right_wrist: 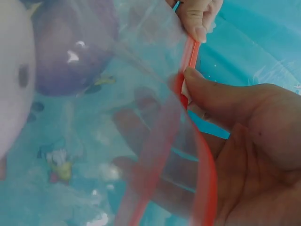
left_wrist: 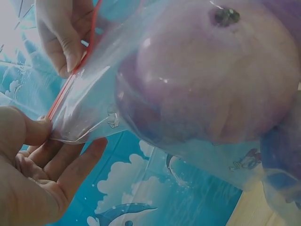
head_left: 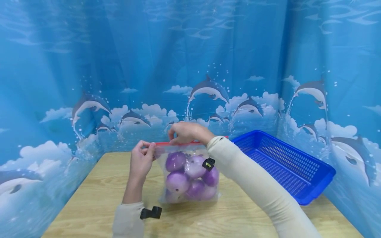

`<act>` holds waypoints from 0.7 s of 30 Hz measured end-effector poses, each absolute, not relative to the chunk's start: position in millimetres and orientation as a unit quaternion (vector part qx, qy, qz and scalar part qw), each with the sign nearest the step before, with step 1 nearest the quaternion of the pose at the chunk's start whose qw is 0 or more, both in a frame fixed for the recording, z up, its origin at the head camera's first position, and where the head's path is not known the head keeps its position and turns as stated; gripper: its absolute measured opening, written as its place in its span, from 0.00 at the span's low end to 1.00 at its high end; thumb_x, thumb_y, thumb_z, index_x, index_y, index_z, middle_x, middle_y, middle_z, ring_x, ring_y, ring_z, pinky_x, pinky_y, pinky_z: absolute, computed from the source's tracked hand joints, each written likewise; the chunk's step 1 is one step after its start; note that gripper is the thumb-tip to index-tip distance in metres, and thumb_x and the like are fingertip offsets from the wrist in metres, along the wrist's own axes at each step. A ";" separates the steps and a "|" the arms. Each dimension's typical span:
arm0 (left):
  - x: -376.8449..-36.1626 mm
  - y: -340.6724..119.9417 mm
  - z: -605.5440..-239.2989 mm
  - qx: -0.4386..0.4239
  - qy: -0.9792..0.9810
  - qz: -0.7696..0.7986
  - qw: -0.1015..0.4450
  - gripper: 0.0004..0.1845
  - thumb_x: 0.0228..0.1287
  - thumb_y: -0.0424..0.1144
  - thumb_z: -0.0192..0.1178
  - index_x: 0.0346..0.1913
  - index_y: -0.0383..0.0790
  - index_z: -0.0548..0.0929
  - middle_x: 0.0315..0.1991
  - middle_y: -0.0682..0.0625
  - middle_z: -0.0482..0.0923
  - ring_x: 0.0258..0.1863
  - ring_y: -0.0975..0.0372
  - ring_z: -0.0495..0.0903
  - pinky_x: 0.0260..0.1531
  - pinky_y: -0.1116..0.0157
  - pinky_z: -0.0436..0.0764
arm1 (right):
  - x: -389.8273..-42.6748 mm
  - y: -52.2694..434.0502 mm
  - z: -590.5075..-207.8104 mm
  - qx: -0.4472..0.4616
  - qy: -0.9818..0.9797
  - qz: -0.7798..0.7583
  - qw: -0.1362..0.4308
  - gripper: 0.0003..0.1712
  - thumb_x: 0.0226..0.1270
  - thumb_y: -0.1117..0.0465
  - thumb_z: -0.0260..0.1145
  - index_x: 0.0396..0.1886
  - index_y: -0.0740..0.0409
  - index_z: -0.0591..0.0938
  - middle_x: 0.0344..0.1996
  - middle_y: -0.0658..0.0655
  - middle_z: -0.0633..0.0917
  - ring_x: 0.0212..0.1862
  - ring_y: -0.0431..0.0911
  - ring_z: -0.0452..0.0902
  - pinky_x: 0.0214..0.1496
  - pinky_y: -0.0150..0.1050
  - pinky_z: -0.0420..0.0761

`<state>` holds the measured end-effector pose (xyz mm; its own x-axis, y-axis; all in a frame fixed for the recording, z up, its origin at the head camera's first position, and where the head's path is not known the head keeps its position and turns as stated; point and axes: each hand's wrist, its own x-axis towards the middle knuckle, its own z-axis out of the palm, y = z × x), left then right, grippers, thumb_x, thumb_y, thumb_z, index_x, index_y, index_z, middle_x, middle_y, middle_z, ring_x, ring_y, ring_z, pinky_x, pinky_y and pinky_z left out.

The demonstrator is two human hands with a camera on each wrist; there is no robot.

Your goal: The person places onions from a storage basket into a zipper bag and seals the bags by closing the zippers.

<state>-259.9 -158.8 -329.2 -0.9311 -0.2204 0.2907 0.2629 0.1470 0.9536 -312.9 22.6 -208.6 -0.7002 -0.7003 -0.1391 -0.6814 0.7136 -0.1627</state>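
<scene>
A clear zip bag (head_left: 190,198) with a red seal strip stands on the table, filled with several round purple-and-white vegetables (head_left: 177,181) that look like turnips. My left hand (head_left: 142,158) pinches the bag's top left corner between thumb and fingers. Along the red strip, a little to the right of it, my right hand (head_left: 186,132) pinches the bag's edge. In the right wrist view the right thumb (right_wrist: 207,92) presses on the red strip (right_wrist: 207,174), with the other fingers seen through the plastic; the strip's two sides stand apart below the thumb.
A blue perforated plastic basket (head_left: 297,185) sits at the right of the wooden table (head_left: 98,191), partly behind the right forearm. Behind the table hangs a blue curtain (head_left: 148,66) printed with dolphins. Both wrists carry small black mounts.
</scene>
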 end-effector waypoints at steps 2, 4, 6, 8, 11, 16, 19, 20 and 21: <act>-258.9 -159.7 -329.1 -0.011 -0.735 -0.652 0.185 0.12 0.80 0.39 0.53 0.46 0.30 0.75 0.28 0.50 0.87 0.32 0.66 0.86 0.44 0.70 0.90 | -313.2 25.8 -207.7 -0.374 0.921 -0.049 0.100 0.09 0.76 0.52 0.65 0.46 0.50 0.87 0.48 0.51 0.87 0.42 0.41 0.79 0.46 0.35 0.84; -258.1 -161.3 -328.8 -0.006 -0.735 -0.653 0.184 0.12 0.80 0.40 0.53 0.46 0.30 0.74 0.29 0.49 0.87 0.32 0.67 0.87 0.44 0.70 0.90 | -313.7 29.5 -206.4 -0.370 0.922 -0.051 0.106 0.10 0.76 0.53 0.65 0.47 0.51 0.86 0.47 0.51 0.87 0.41 0.41 0.80 0.45 0.34 0.85; -258.6 -163.1 -328.5 -0.004 -0.729 -0.660 0.184 0.12 0.80 0.39 0.53 0.46 0.30 0.74 0.29 0.51 0.88 0.31 0.68 0.87 0.43 0.70 0.90 | -314.6 33.6 -204.5 -0.365 0.922 -0.053 0.113 0.10 0.76 0.53 0.65 0.48 0.52 0.86 0.45 0.52 0.87 0.40 0.42 0.80 0.43 0.34 0.85; -259.2 -165.3 -328.4 -0.004 -0.722 -0.667 0.187 0.12 0.80 0.39 0.52 0.45 0.29 0.73 0.27 0.54 0.87 0.29 0.69 0.86 0.41 0.71 0.90 | -315.8 37.8 -202.2 -0.360 0.924 -0.052 0.118 0.09 0.76 0.53 0.65 0.47 0.52 0.85 0.44 0.52 0.87 0.38 0.42 0.80 0.41 0.35 0.86; -260.6 -168.0 -328.9 -0.006 -0.708 -0.680 0.191 0.11 0.80 0.37 0.52 0.44 0.28 0.72 0.23 0.59 0.85 0.26 0.69 0.85 0.39 0.72 0.90 | -318.0 44.8 -199.6 -0.358 0.924 -0.048 0.122 0.09 0.76 0.54 0.65 0.47 0.52 0.85 0.45 0.52 0.86 0.40 0.43 0.81 0.42 0.34 0.85; -260.9 -172.0 -329.9 -0.002 -0.701 -0.687 0.191 0.10 0.80 0.35 0.52 0.44 0.27 0.72 0.24 0.60 0.86 0.26 0.70 0.86 0.39 0.71 0.91 | -322.9 58.0 -199.0 -0.365 0.921 -0.051 0.127 0.08 0.75 0.54 0.65 0.46 0.52 0.85 0.47 0.53 0.87 0.43 0.43 0.82 0.43 0.33 0.85; -260.4 -174.4 -330.0 0.003 -0.701 -0.687 0.192 0.11 0.80 0.35 0.52 0.45 0.27 0.72 0.25 0.59 0.86 0.26 0.71 0.86 0.39 0.72 0.91 | -325.6 66.2 -199.0 -0.360 0.923 -0.053 0.128 0.08 0.75 0.55 0.65 0.46 0.52 0.85 0.47 0.53 0.87 0.42 0.43 0.82 0.43 0.34 0.85; -260.3 -175.0 -330.1 0.004 -0.701 -0.687 0.192 0.11 0.80 0.35 0.52 0.45 0.27 0.72 0.25 0.59 0.86 0.26 0.71 0.86 0.39 0.72 0.91 | -326.3 68.7 -199.0 -0.358 0.923 -0.053 0.129 0.08 0.76 0.55 0.65 0.46 0.52 0.85 0.47 0.53 0.86 0.42 0.43 0.82 0.44 0.34 0.85; -260.0 -175.5 -330.1 0.005 -0.702 -0.686 0.192 0.11 0.80 0.35 0.52 0.45 0.27 0.72 0.26 0.59 0.86 0.27 0.71 0.87 0.39 0.72 0.91 | -327.1 71.2 -198.9 -0.356 0.924 -0.054 0.131 0.08 0.76 0.55 0.65 0.47 0.52 0.84 0.48 0.54 0.87 0.41 0.44 0.83 0.44 0.35 0.86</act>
